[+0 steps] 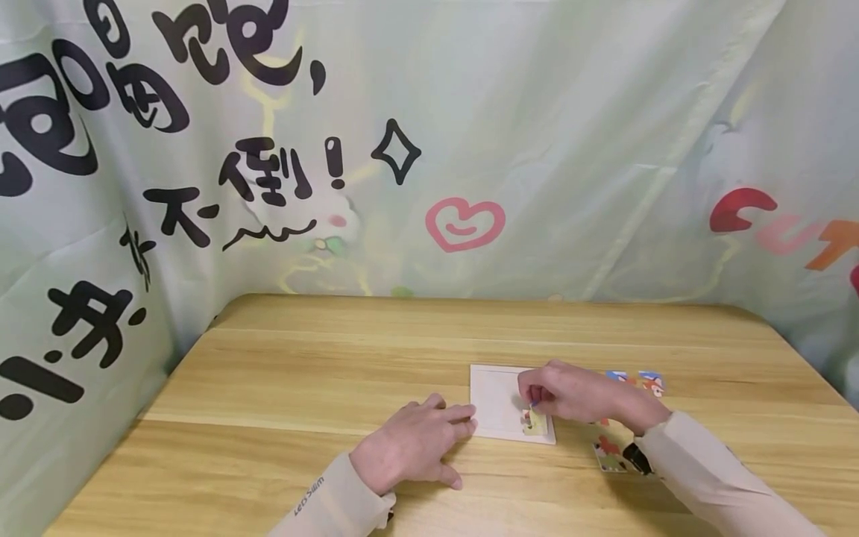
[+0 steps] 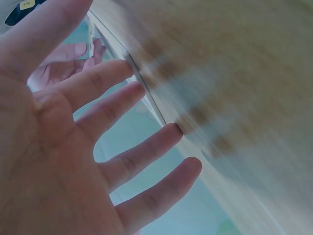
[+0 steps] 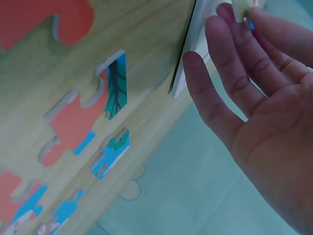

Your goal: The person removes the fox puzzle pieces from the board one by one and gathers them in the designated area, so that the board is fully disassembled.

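Note:
A white puzzle board (image 1: 496,399) lies flat on the wooden table. Between thumb and fingertips, my right hand (image 1: 580,391) pinches a small jigsaw piece (image 3: 241,10) over the board's right half. Below those fingertips, a yellowish jigsaw piece (image 1: 536,425) lies in the board's near right corner. My left hand (image 1: 419,444) has its fingers spread, with the fingertips at the board's left edge. In the left wrist view, the left fingers (image 2: 115,110) are straight along that edge. Most of the held piece's picture is hidden by the fingers.
Loose jigsaw pieces lie right of the board, including a fox-faced piece (image 1: 652,383) and a red and green piece (image 1: 608,455) by the right wrist. The right wrist view shows a red piece with a leaf (image 3: 73,125). A printed curtain (image 1: 537,149) hangs behind the table (image 1: 302,373).

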A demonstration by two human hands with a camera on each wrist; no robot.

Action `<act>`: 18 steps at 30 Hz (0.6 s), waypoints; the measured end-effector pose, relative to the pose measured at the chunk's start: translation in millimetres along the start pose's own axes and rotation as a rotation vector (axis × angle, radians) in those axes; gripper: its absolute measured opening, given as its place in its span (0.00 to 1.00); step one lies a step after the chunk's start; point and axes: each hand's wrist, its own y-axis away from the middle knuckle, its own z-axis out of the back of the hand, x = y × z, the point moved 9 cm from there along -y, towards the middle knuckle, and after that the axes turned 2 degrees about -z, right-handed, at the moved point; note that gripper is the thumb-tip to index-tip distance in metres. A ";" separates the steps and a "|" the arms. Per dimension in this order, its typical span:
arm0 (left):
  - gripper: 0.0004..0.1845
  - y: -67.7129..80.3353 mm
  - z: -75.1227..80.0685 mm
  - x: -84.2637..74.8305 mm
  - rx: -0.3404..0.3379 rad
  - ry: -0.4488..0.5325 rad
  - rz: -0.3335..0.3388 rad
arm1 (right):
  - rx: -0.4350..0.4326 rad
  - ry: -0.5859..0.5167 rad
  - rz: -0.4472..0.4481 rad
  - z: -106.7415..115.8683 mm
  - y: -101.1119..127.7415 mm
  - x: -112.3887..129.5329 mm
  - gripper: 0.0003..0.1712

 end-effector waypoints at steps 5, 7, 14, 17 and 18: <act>0.40 -0.4 2.0 -1.5 -0.007 -0.006 -0.006 | -0.034 -0.016 0.047 4.1 2.4 3.0 0.16; 0.41 -0.5 2.6 -1.5 -0.007 -0.008 -0.003 | -0.049 -0.013 0.058 6.3 3.5 3.7 0.15; 0.40 0.9 0.2 -1.5 0.007 -0.017 -0.004 | -0.057 -0.058 0.076 13.4 13.7 2.7 0.15; 0.41 1.0 -0.2 -1.1 0.007 -0.022 -0.001 | -0.055 -0.078 0.061 17.6 20.9 -1.2 0.15; 0.41 1.0 -0.3 -0.9 0.009 -0.023 0.001 | -0.057 -0.082 0.058 19.1 23.4 -2.5 0.14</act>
